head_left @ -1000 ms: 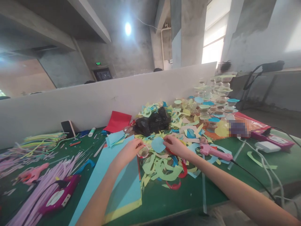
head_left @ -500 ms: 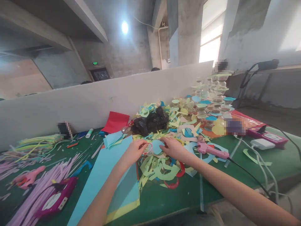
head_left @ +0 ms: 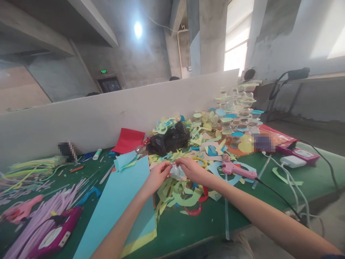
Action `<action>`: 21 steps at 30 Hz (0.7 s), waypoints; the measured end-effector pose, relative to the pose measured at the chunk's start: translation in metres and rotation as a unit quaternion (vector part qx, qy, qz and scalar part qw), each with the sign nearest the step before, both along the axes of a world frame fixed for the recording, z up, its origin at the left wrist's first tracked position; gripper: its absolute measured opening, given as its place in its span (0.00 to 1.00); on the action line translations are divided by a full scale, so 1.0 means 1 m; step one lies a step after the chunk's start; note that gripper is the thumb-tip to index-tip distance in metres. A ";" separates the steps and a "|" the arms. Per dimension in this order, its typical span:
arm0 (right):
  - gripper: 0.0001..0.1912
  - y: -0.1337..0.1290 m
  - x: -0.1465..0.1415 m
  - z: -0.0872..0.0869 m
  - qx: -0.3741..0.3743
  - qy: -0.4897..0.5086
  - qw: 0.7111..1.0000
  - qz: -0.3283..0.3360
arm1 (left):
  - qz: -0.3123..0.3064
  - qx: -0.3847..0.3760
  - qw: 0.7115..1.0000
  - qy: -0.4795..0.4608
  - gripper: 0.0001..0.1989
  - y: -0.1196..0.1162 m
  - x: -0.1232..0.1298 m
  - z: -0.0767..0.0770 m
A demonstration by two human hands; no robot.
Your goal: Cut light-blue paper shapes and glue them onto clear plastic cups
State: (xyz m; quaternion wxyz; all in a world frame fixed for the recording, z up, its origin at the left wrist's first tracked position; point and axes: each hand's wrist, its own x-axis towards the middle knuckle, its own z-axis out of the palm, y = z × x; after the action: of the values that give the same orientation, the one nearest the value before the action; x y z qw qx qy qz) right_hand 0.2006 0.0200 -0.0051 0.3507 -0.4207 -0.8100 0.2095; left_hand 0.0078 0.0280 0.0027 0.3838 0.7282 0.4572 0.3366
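Though near sheet edge point(head_left: 154, 213), cup point(head_left: 175, 171) handheld.

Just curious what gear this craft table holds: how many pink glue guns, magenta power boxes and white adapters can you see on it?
Pink glue guns: 2
Magenta power boxes: 2
White adapter: 1
Total: 5

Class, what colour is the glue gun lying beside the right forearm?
The glue gun is pink, seen best in the head view.

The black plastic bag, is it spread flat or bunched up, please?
Bunched up: the black plastic bag lies in creased lumps among paper scraps.
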 end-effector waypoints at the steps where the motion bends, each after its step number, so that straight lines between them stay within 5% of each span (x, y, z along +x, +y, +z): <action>1: 0.17 -0.001 0.000 0.002 -0.019 0.010 1.000 0.007 | 0.003 -0.002 1.000 -0.005 0.17 0.000 0.001 -0.001; 10: 0.17 -0.005 0.005 0.003 -0.077 0.018 0.988 0.133 | 0.059 -0.063 0.992 -0.089 0.20 0.001 0.000 -0.005; 21: 0.13 -0.001 0.003 0.010 -0.088 0.074 0.989 0.089 | 0.012 -0.049 0.980 -0.195 0.31 0.000 0.004 -0.008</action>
State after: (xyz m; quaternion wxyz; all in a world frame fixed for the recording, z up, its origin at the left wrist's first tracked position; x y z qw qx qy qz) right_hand 0.2032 0.0186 0.0046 0.3518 -0.3595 -0.7942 0.3409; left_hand 0.0123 0.0281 -0.0050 0.4968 0.6233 0.3983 0.4539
